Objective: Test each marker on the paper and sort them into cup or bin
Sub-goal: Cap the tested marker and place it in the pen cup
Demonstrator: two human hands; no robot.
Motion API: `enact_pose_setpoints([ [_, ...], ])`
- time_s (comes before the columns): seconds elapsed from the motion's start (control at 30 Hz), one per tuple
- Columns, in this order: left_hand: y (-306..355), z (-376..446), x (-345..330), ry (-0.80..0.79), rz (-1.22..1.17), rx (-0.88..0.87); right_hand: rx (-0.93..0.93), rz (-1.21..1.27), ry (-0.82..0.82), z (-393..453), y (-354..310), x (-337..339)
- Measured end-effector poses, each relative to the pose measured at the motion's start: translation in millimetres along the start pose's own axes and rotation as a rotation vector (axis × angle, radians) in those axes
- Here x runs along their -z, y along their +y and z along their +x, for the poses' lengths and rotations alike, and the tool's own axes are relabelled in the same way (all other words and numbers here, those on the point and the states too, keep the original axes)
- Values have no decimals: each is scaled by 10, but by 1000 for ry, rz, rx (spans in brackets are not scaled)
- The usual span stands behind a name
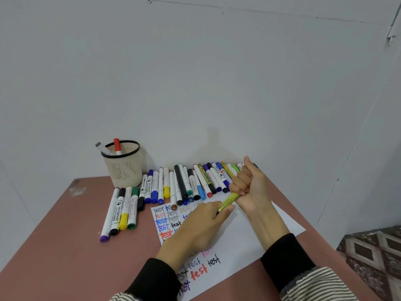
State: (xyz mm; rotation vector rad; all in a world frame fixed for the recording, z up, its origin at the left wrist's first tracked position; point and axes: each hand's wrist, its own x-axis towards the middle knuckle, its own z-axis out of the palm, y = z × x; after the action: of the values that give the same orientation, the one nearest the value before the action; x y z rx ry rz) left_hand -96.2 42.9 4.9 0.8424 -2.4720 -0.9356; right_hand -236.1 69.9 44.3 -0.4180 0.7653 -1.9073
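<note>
1. Head view: both hands meet over the white paper (pixel 256 235), which lies on the reddish-brown table (pixel 65 257). Between them they hold one yellow-green marker (pixel 229 200), slanted above the sheet.
2. The right hand (pixel 249 187) is closed in a fist round the upper end of the barrel, with the thumb pointing up. The left hand (pixel 201 222) pinches the lower end between curled fingers and thumb. That end is hidden, so it cannot be told whether the cap is on or off.
3. Judged from this grip, the step in hand is pulling the cap off, or pushing it back on.
4. To do it well, the person should pull straight along the barrel without twisting sideways, and keep the marker over a bare part of the sheet. The near and left parts already carry many coloured "test" words (pixel 167 220).
5. The cap should stay in the left hand so that it is not lost among the others.
6. A long row of markers (pixel 195 183) lies along the far edge of the paper, and a smaller group (pixel 122 213) lies to its left.
7. The mesh pen cup (pixel 124 168) stands at the table's back left with two markers in it. No bin is in view.
</note>
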Motion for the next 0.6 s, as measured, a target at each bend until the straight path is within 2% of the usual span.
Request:
enact_pose_setpoints([
  [0.2, -105, -13, -27, 114, 106, -53, 50, 18, -57, -5, 14, -17],
  [0.4, -162, -11, 88, 200, 4, -99, 118, 56, -34, 23, -44, 2],
  [0.6, -185, -12, 167, 272, -37, -136, 69, -6, -95, 42, 30, -30],
])
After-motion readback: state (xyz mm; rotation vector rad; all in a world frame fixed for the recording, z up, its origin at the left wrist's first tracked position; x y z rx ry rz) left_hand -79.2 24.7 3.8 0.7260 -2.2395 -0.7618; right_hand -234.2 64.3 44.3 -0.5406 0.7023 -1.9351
